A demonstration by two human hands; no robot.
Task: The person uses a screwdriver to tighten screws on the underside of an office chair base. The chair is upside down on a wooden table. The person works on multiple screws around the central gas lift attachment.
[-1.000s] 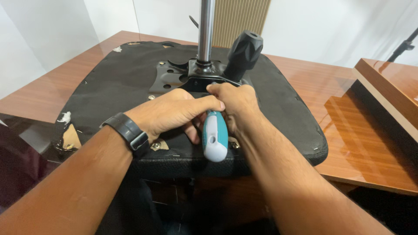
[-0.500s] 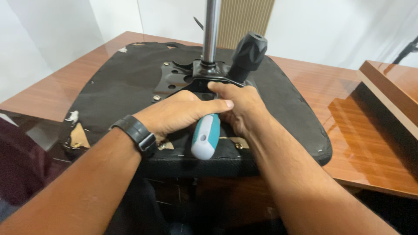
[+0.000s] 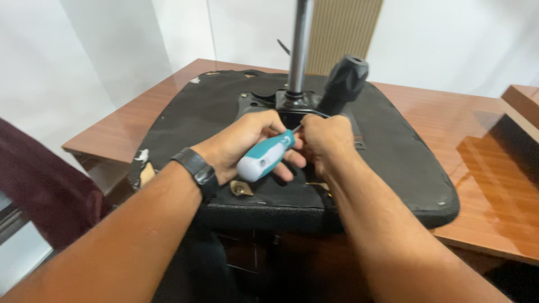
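Here we have a screwdriver (image 3: 264, 159) with a teal and white handle, lying over the underside of an upturned black chair seat (image 3: 387, 163) that rests on a glossy wooden table (image 3: 483, 151). Our left hand (image 3: 247, 143) is wrapped around the handle, fingers curled and pressed together on it, with the white butt end sticking out toward us past the palm. The tool's long axis runs from that butt, low and to the left, up and to the right toward the metal mounting plate (image 3: 264, 101) at the middle of the seat. Our right hand (image 3: 325, 140) sits just beside the far end of the handle, fingers closed in around where the shaft should be; it looks as if they pinch the shaft or steady the tip, but the blade itself is hidden behind the knuckles, so we cannot tell for certain. Of the two, the left hand is the one truly carrying the tool, and the right is nearer its working end. A dark band (image 3: 196, 168) circles our left wrist. Beyond the hands a chrome gas column (image 3: 300, 47) rises upright from the plate, and a black knobbed lever (image 3: 342, 81) tilts up to its right. A dark red chair (image 3: 45, 196) stands off to the left.
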